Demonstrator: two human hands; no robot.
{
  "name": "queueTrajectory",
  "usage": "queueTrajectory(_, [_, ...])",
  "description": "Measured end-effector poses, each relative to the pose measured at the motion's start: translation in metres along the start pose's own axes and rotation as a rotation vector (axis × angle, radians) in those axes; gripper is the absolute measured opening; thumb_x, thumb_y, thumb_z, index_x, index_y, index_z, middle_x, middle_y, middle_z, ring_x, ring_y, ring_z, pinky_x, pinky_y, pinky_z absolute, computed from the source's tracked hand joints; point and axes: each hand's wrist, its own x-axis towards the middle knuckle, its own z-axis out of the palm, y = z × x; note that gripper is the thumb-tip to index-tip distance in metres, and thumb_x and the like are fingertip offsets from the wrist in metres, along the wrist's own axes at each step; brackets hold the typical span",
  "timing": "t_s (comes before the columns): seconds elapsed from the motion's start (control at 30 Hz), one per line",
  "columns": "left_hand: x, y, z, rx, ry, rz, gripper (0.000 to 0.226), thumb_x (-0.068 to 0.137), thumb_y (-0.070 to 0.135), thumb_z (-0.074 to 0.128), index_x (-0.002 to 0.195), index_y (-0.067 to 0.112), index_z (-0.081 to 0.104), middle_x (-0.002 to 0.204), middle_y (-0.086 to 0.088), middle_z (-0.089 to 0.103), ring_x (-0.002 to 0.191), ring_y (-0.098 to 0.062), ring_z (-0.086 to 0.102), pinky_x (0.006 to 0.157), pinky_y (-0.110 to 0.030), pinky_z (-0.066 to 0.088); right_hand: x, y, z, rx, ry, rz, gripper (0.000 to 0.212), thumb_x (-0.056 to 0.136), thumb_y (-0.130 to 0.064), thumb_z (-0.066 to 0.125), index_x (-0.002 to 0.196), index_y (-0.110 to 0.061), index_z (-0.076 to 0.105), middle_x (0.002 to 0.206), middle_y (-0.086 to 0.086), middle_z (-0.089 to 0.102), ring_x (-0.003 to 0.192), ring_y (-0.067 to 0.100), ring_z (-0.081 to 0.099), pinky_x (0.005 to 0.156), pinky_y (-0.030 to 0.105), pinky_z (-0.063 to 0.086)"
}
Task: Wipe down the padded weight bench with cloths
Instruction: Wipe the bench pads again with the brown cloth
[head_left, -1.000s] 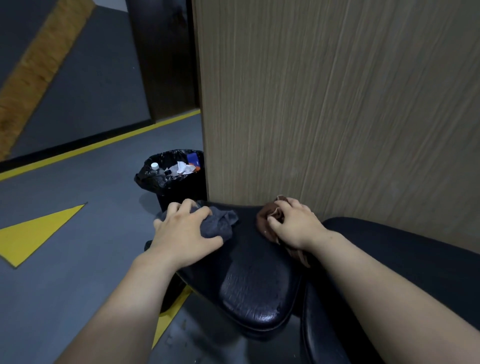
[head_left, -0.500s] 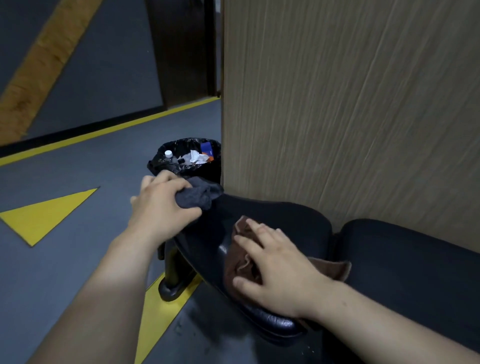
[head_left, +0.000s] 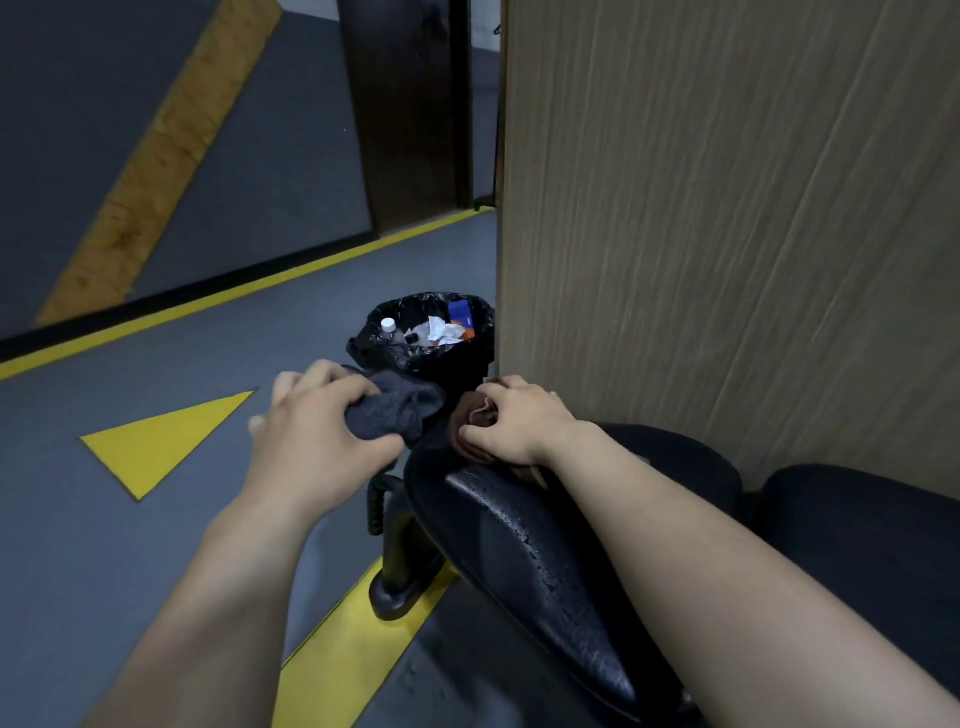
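The black padded bench (head_left: 540, 561) runs from lower right up to the middle of the view, its cracked front pad nearest me and a second pad (head_left: 857, 525) to the right. My left hand (head_left: 317, 436) grips a bunched grey cloth (head_left: 395, 413) at the pad's far left end. My right hand (head_left: 511, 423) presses a crumpled brown cloth (head_left: 470, 431) onto the pad's far end, right beside the grey cloth. Most of the brown cloth is hidden under that hand and wrist.
A wood-grain panel (head_left: 727, 234) stands directly behind the bench. A black-lined bin (head_left: 423, 332) with rubbish sits on the floor just beyond the pad's end. The bench's black foot (head_left: 397, 582) rests on grey floor with yellow markings (head_left: 156, 447).
My right hand slid the brown cloth from the pad's near side up to its far end. My left hand kept the grey cloth at the far left end.
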Motion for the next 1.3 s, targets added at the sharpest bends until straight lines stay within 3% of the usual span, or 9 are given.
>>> queueTrajectory(0.1, [-0.002, -0.004, 0.012, 0.007, -0.049, -0.004, 0.031, 0.061, 0.052, 0.067, 0.088, 0.039, 0.062, 0.097, 0.016, 0.048, 0.098, -0.015, 0.033, 0.079, -0.043, 0.039, 0.000, -0.009, 0.003, -0.023, -0.008, -0.104, 0.076, 0.077, -0.069, 0.052, 0.145, -0.036, 0.042, 0.156, 0.000, 0.033, 0.140, 0.029, 0.035, 0.114, 0.054, 0.025])
queueTrajectory(0.27, [-0.001, -0.002, 0.029, 0.008, -0.038, -0.028, 0.031, 0.067, 0.042, 0.077, 0.095, 0.037, 0.065, 0.098, 0.016, 0.049, 0.097, -0.010, 0.027, 0.077, -0.040, 0.033, 0.006, -0.027, 0.007, -0.072, -0.081, -0.175, 0.080, 0.078, -0.072, 0.054, 0.147, -0.035, 0.038, 0.157, -0.001, 0.030, 0.142, 0.028, 0.029, 0.116, 0.064, 0.013])
queueTrajectory(0.5, [0.004, 0.005, 0.034, 0.043, -0.012, -0.045, 0.032, 0.068, 0.044, 0.076, 0.097, 0.037, 0.065, 0.099, 0.016, 0.049, 0.094, -0.011, 0.026, 0.075, -0.039, 0.032, 0.015, -0.017, -0.002, -0.030, -0.097, -0.113, 0.078, 0.074, -0.072, 0.057, 0.141, -0.034, 0.044, 0.142, 0.002, 0.044, 0.134, 0.029, 0.041, 0.113, 0.063, 0.020])
queueTrajectory(0.63, [0.003, 0.016, 0.037, 0.036, -0.035, 0.003, 0.035, 0.068, 0.047, 0.076, 0.100, 0.037, 0.066, 0.101, 0.017, 0.048, 0.096, -0.010, 0.026, 0.078, -0.042, 0.036, 0.019, 0.007, -0.015, -0.014, -0.114, -0.009, 0.073, 0.073, -0.071, 0.057, 0.133, -0.031, 0.051, 0.133, 0.005, 0.054, 0.125, 0.029, 0.051, 0.107, 0.049, 0.037])
queueTrajectory(0.73, [0.001, 0.025, 0.043, 0.036, -0.066, 0.041, 0.035, 0.067, 0.050, 0.074, 0.098, 0.039, 0.064, 0.102, 0.018, 0.047, 0.101, -0.011, 0.030, 0.079, -0.042, 0.035, 0.010, 0.037, -0.026, 0.040, -0.138, 0.055, 0.057, 0.076, -0.068, 0.059, 0.118, -0.028, 0.060, 0.125, 0.003, 0.063, 0.118, 0.028, 0.057, 0.097, 0.035, 0.046])
queueTrajectory(0.93, [-0.003, 0.050, 0.064, -0.014, -0.114, 0.108, 0.031, 0.068, 0.049, 0.074, 0.095, 0.039, 0.065, 0.099, 0.018, 0.046, 0.099, -0.009, 0.029, 0.077, -0.038, 0.029, -0.019, 0.093, -0.038, 0.001, -0.127, 0.109, 0.042, 0.078, -0.068, 0.057, 0.100, -0.032, 0.059, 0.117, 0.000, 0.066, 0.114, 0.026, 0.058, 0.092, 0.033, 0.046])
queueTrajectory(1.17, [-0.007, 0.083, 0.077, -0.019, -0.175, 0.195, 0.039, 0.067, 0.054, 0.072, 0.103, 0.041, 0.063, 0.102, 0.020, 0.045, 0.104, -0.011, 0.032, 0.077, -0.037, 0.030, -0.064, 0.151, -0.056, -0.017, -0.101, 0.269, 0.058, 0.073, -0.075, 0.052, 0.109, -0.031, 0.060, 0.119, 0.001, 0.067, 0.115, 0.026, 0.059, 0.094, 0.032, 0.046])
queueTrajectory(1.3, [-0.010, 0.100, 0.085, -0.011, -0.214, 0.238, 0.041, 0.065, 0.057, 0.068, 0.103, 0.040, 0.064, 0.103, 0.018, 0.045, 0.104, -0.012, 0.033, 0.077, -0.038, 0.032, -0.096, 0.172, -0.059, -0.055, -0.099, 0.304, 0.069, 0.077, -0.077, 0.049, 0.124, -0.026, 0.057, 0.123, 0.004, 0.064, 0.116, 0.026, 0.058, 0.099, 0.035, 0.045])
